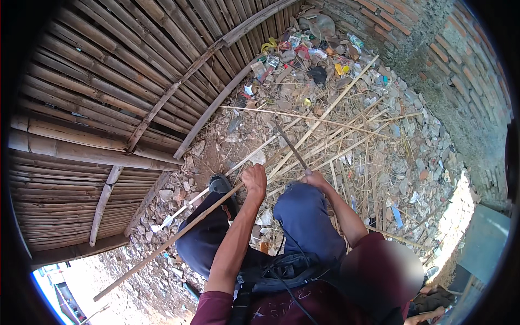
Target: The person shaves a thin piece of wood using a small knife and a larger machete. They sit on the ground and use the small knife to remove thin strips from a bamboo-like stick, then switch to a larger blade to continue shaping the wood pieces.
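Observation:
My left hand [253, 179] is closed in a fist around a long bamboo strip [162, 247], which slants from the lower left, across my left thigh, up to the middle. In my right hand [316, 179], above my right knee, is the handle of a long dark knife [291, 143]. Its blade points away from me and to the left, apart from my left hand. Beyond both hands, several pale split bamboo strips [319, 130] lie crossed over each other on the ground. The far end of the held strip is hard to tell from those behind it.
A bamboo slat wall [108, 81] stands at the left, a brick wall [449, 65] at the right. Stones, dry straw and litter [303, 51] cover the ground. A grey panel [485, 235] is at the right edge. Part of another person's limb [428, 316] shows at the lower right.

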A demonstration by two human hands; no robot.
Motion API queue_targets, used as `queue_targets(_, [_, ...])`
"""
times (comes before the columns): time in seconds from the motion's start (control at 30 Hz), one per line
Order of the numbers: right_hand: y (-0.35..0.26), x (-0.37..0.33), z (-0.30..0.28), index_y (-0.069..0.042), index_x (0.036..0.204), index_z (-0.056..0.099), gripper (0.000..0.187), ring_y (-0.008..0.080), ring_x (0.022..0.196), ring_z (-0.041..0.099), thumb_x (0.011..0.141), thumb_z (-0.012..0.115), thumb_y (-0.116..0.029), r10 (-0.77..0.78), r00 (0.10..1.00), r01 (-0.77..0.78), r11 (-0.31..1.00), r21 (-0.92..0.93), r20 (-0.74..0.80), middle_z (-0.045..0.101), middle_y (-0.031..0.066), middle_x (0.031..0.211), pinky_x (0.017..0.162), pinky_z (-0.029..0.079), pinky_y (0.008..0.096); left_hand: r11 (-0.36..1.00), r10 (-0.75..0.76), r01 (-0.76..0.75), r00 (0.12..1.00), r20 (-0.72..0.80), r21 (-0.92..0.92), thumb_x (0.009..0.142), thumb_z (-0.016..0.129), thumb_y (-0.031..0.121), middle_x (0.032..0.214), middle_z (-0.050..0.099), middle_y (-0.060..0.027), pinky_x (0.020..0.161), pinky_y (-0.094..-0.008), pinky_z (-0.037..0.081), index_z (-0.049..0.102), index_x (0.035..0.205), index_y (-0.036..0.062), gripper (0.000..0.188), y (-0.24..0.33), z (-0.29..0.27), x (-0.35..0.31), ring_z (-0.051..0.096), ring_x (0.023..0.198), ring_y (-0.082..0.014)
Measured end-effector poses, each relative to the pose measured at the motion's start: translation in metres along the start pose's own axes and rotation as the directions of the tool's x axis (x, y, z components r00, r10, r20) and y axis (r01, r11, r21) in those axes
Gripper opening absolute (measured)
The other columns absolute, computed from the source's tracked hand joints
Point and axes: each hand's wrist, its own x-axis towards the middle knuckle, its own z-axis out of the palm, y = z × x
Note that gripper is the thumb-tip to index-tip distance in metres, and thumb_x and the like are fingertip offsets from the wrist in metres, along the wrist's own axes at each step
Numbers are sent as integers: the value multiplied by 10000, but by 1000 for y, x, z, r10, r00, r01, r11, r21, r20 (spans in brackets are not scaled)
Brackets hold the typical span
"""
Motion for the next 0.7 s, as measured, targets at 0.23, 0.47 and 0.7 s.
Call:
queue_targets(0.23, [-66,-34,0,29,912,671,250,462,806,663,803,673,-196,-442,847,384,893,-235,-296,668,282,808,732,517,507,995,27,-17,994,-104,99,966,590,186,887,754,-55,648,-371,580,737,929,150,156,-15,32,-1,753,838,-228])
queue_targets(0.47, [-95,-31,4,45,950,705,309,386,730,693,802,692,-226,-366,900,317,922,-220,-238,676,249,755,731,532,460,995,37,-28,994,-103,93,973,591,190,830,757,-40,560,-375,566,718,926,144,143,-14,28,0,763,776,-230])
queue_targets(0.7, [-15,-7,12,57,1077,714,426,492,1016,687,786,648,-248,-38,988,-19,932,-362,-150,713,313,1027,883,565,495,986,68,-58,996,-58,155,984,579,192,822,752,-30,517,-383,552,703,932,156,140,-8,25,-18,760,750,-217])
